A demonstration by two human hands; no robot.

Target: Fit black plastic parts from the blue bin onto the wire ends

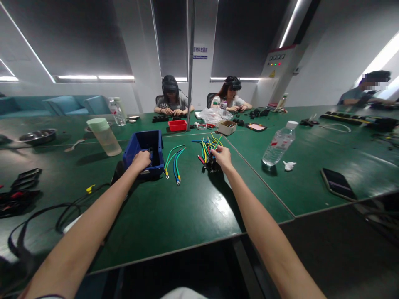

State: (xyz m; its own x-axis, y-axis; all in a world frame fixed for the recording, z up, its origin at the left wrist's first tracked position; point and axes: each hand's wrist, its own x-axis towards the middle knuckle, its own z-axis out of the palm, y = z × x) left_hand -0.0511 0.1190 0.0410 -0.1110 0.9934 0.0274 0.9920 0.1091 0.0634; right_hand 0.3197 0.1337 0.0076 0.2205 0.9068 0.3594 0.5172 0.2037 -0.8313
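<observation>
One blue bin (160,145) stands on the green table (193,220), and the left hand (141,160) reaches down into it. Its fingertips are hidden among dark pieces (151,153) inside, so I cannot tell whether they are apart or closed on one. Well to the right of the bin, the right hand (223,158) has thumb and fingertips together on a green wire (218,141), just above a cluster of black parts (213,165). Yellow, blue, green and red wires spread around that cluster. Between it and the bin, nearer the bin, loose cables (176,166) lie in two small groups, their ring terminals pointing toward the near edge of the table.

Left of the bin is a tumbler (104,137) with a pale green lid. Beyond the bin, to its right, sit a red tray (177,129) and a small carton (227,129). Far right of the bin are a water bottle (279,143) and a phone (338,184). Two co-workers sit across the table, beyond the bin.
</observation>
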